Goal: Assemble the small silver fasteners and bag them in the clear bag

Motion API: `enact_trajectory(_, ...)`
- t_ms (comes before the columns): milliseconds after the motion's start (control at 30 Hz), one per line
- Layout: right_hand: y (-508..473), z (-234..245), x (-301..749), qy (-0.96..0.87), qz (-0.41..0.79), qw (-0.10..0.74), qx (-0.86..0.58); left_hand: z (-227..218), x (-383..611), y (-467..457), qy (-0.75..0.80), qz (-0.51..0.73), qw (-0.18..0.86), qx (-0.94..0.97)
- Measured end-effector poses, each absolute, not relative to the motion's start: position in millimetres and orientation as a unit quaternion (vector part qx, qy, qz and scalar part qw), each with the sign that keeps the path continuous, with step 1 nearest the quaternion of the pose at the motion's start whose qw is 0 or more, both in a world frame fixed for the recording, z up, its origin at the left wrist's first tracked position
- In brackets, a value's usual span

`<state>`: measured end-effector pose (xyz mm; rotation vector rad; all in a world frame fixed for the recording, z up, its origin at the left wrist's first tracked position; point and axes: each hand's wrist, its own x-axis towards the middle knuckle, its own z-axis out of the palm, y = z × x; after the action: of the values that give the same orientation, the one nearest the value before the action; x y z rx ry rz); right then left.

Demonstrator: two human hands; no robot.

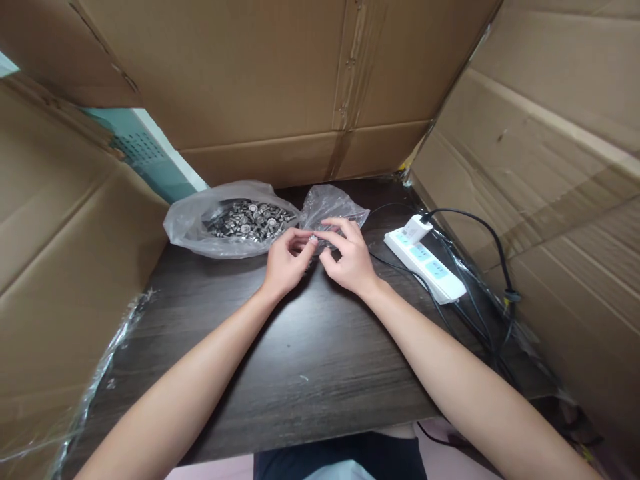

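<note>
Over the dark table, my left hand (pixel 286 265) is closed in a pinch. A small shiny metal piece (pixel 313 239) shows at its fingertips; its exact kind is too small to make out. Beside it is my right hand (pixel 349 259), its fingers bent and apart, the index fingertip close to or touching that piece. Left of the hands lies a clear plastic bag (pixel 187 230), its mouth spread around a heap of small round-headed metal parts (pixel 255 220). A second clear plastic bag (pixel 327 200) lies behind my right hand, its contents mostly hidden.
A white power strip (pixel 440 283) with a white plug (pixel 417 229) and black cables (pixel 493 233) lies at the right. Cardboard walls (pixel 260 80) enclose the dark wood-grain table (pixel 300 380) at the back and both sides. Clear tape runs along the left edge.
</note>
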<state>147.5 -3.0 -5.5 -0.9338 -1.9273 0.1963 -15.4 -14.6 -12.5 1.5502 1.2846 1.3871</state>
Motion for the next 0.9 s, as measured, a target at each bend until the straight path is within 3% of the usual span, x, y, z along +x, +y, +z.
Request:
enact_trajectory(667,-2.6,-3.1,148.6,-0.766,0.04,0.515,-0.384,-10.5,-13.4,-16.0,0.503,0.528,0.33,0.599)
enact_trajectory(900,0.7,-8.1,147.4,-0.787,0.077,0.475,-0.387,-10.4,-13.4,-15.6,0.493,0.533,0.351,0.592)
